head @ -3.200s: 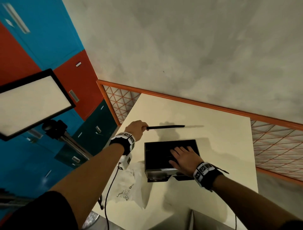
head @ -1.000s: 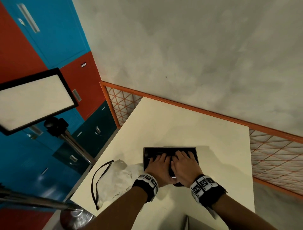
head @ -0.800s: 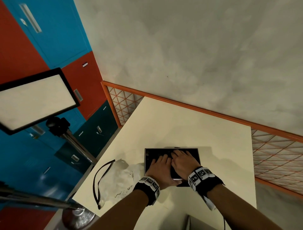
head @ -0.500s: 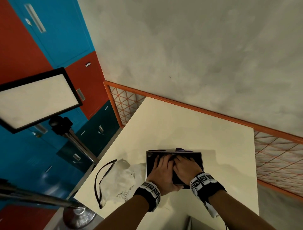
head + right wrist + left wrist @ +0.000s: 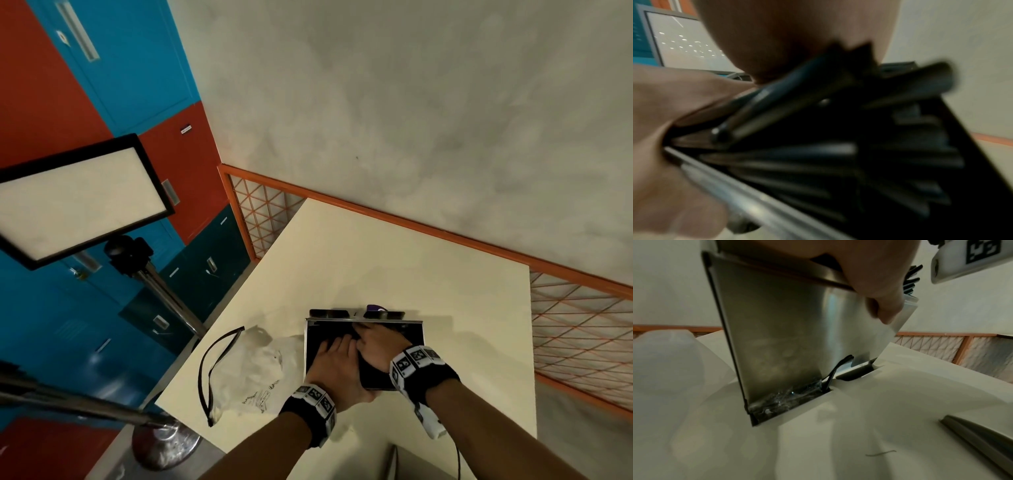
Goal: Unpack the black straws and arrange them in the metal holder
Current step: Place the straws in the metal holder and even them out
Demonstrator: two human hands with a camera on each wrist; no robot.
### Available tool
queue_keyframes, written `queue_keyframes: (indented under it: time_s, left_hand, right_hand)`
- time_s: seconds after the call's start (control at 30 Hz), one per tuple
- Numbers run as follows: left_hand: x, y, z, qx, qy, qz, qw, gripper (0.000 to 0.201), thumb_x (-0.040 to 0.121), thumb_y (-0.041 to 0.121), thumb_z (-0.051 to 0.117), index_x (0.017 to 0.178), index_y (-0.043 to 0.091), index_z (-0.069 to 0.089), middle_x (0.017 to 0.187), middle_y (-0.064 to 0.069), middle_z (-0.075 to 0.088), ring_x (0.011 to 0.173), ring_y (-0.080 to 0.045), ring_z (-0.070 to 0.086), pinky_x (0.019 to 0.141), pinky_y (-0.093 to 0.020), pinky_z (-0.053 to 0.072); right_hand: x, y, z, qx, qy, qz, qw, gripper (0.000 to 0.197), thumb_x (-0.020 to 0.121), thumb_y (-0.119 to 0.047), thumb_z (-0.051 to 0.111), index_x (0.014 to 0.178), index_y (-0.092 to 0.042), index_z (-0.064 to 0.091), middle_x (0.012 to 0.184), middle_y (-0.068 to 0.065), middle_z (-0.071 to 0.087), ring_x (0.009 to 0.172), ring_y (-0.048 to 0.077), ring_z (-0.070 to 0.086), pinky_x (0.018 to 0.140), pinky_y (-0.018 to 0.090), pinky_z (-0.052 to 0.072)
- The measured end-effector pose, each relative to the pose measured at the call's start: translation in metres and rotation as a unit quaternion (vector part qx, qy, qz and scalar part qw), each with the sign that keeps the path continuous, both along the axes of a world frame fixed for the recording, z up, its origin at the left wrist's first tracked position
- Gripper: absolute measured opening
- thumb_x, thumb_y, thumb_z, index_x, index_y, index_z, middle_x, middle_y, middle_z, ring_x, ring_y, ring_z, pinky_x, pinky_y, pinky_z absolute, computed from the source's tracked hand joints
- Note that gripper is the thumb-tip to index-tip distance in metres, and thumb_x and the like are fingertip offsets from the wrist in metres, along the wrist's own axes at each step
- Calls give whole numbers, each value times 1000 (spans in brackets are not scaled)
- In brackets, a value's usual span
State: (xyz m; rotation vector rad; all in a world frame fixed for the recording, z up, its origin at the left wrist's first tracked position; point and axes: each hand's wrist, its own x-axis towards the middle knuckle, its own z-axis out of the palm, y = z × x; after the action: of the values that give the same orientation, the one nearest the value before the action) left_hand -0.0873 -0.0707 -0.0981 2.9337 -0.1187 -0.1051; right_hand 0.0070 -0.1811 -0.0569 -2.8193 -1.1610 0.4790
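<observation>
Nearest the viewer, the left hand lies flat with straight fingers on black straws inside the metal holder, apparently levelling them. Beside it, the right hand presses likewise; its curl is unclear. Beyond, the table.

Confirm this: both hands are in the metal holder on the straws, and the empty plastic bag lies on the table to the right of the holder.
Wrong side. In the head view the plastic bag lies left of the metal holder. The rest holds: left hand and right hand are on the straws.
</observation>
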Motion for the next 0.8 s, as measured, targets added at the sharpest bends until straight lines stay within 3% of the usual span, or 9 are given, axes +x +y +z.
queue_keyframes:
  time_s: [0.13,0.2,0.3,0.43,0.57,0.67,0.8]
  left_hand:
    - [1,1,3,-5,12,4,1000,94,65,82,47,132,16,44,127,-2,52,119,-24,48,110,-43,34]
    - [1,1,3,-7,7,4,1000,93,64,82,48,130,16,44,126,-2,52,118,-24,49,109,-43,35]
    - [-3,0,3,-19,-11,5,1000,88,63,80,52,125,16,47,121,-1,53,113,-24,52,105,-42,39]
    - [-3,0,6,-30,-2,5,1000,92,64,79,53,128,15,44,125,-2,50,117,-25,47,108,-43,37]
    - [0,1,7,-40,-3,4,999,93,62,78,57,129,14,43,126,-3,45,118,-26,43,108,-42,39]
    - [-1,2,8,-42,-8,-1,999,90,62,76,59,125,13,46,120,-3,47,111,-26,45,102,-43,42]
    - [0,3,9,-49,-2,2,999,92,60,77,60,125,13,46,121,-3,46,112,-25,44,103,-41,42]
  right_hand:
    - [5,1,-5,-1,99,-33,995,42,103,-20,31,134,-2,51,149,13,41,140,25,33,117,36,21]
    - [9,3,-1,-24,133,-59,989,42,103,-20,32,141,-6,44,149,11,42,137,24,38,114,33,25]
    - [13,2,-5,-35,103,-62,992,46,101,-19,35,146,-13,36,144,12,48,129,27,47,109,31,31]
    - [13,2,-17,-27,28,-67,997,41,98,-23,36,137,-19,49,138,7,52,126,25,47,108,30,31]
    - [13,2,-15,-51,-11,-48,998,43,98,-23,35,141,-18,44,141,8,48,132,28,40,109,35,29]
    - [13,1,-15,-48,-9,-45,998,46,99,-25,35,145,-20,38,144,8,46,132,28,41,109,35,29]
    - [14,3,-8,-53,8,-52,997,42,99,-28,34,139,-20,46,140,9,48,129,29,44,107,36,33]
